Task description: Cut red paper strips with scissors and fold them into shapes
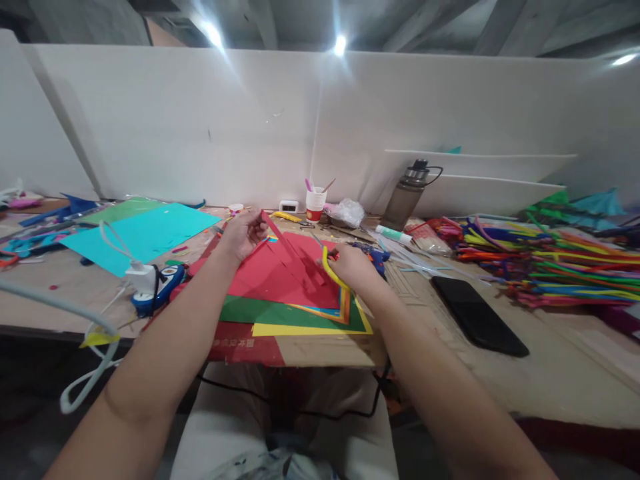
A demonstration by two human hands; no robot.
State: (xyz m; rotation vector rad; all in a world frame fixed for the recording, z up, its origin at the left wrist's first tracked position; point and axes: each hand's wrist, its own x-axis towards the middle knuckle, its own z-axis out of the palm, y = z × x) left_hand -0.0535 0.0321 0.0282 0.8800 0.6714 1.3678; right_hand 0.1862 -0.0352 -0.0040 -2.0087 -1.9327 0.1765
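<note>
My left hand (244,235) is closed, pinching the upper end of a narrow red paper strip (284,241). The strip slants down to the right over a stack of coloured paper. On top of that stack lies a red sheet (270,280), with edges of green paper (250,312) and yellow paper (300,330) showing below it. My right hand (356,265) is wrapped round yellow-handled scissors (330,268). Their blades point up and away to the left, beside the strip; whether they touch it I cannot tell.
Cyan paper (145,233) and a blue power strip (157,293) with a white plug lie left. Behind stand a paper cup (315,203) with pens and a dark bottle (406,197). To the right are a black phone (477,313) and many pipe cleaners (560,260). A white cable loops front left.
</note>
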